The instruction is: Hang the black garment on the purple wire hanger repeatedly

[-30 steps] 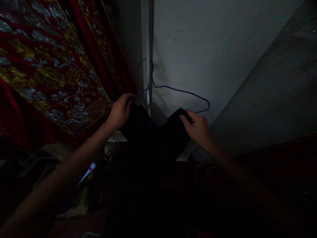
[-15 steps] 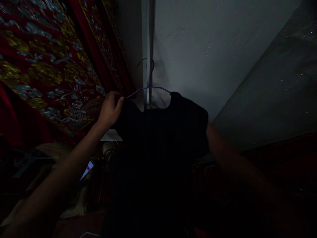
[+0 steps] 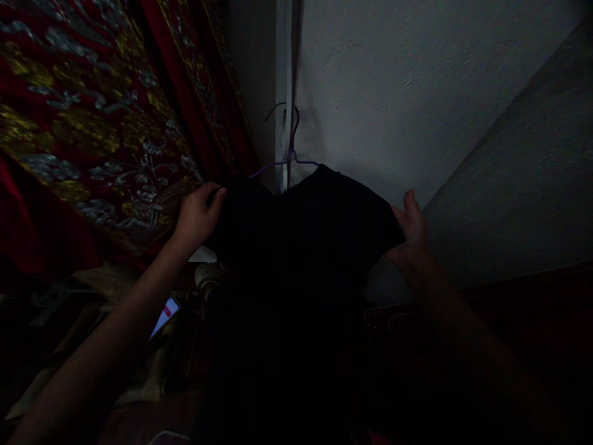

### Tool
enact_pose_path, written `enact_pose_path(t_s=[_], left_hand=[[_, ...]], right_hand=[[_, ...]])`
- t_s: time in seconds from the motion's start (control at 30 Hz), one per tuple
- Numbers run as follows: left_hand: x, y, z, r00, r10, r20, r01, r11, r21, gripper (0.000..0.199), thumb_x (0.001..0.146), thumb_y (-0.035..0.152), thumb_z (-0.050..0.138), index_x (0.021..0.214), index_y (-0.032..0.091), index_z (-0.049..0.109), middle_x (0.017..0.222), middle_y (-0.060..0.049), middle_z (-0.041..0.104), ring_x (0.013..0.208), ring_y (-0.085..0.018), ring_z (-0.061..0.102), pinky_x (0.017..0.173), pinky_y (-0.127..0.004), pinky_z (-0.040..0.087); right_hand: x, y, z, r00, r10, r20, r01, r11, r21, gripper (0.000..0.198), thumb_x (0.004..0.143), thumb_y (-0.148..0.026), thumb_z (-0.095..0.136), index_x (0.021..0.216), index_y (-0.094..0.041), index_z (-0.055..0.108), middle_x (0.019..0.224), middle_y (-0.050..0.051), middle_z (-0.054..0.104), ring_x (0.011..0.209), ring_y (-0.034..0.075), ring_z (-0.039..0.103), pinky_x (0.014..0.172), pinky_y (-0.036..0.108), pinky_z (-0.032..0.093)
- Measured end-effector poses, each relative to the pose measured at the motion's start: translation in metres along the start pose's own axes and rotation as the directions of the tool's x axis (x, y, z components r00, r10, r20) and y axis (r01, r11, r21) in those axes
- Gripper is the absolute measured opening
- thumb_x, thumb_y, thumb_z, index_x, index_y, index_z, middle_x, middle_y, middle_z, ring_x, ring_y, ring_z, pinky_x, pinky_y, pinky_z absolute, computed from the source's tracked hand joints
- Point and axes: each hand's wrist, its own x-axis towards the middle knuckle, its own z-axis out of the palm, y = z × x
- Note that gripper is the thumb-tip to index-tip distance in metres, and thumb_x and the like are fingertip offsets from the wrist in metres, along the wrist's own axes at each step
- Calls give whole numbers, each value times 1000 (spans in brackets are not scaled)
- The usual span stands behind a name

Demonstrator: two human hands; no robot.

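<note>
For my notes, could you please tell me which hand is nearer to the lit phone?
Left: the left hand is above the phone in the picture; the right hand is across the dark garment from it.

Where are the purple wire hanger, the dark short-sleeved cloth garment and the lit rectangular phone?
Purple wire hanger [image 3: 292,153]: head view, neck below hook.
Dark short-sleeved cloth garment [image 3: 299,259]: head view, its torso.
Lit rectangular phone [image 3: 165,316]: head view, screen.

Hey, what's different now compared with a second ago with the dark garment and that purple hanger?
The dark garment has moved right, over the right end of the purple hanger, which was bare. The right hand has let go of its earlier grip and moved right to the sleeve, thumb apart. The left hand has shifted left, still at the garment. The hanger stays at the metal post.
</note>
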Motion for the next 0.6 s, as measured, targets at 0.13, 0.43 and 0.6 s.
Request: enact_pose_path(t_s=[0.13,0.43,0.6], left_hand=[[13,13,4,995,49,-90,-48,999,9,26,99,35,48,97,19,69,97,-7,74,93,-23,67,88,-34,50],[4,84,-8,985,157,-78,-172,949,-264,32,102,42,49,117,19,66,118,-8,69,114,-24,63,102,-41,49],[-23,121,-21,938,4,346,226,751,-621,54,107,50,21,128,19,60,118,-12,73,104,-25,71,88,-43,57]], right_hand=[[1,-16,-4,983,177,58,-185,965,186,44,82,-62,69,70,-19,65,68,4,64,64,18,59,58,30,45],[-37,-74,-7,962,140,-234,-85,970,229,36,87,-48,65,65,-22,55,59,-2,51,54,14,46,52,27,37],[-85,-105,11,863,-194,467,206,978,27,20,94,-39,60,80,-26,67,70,-1,60,62,16,56,58,28,44]])
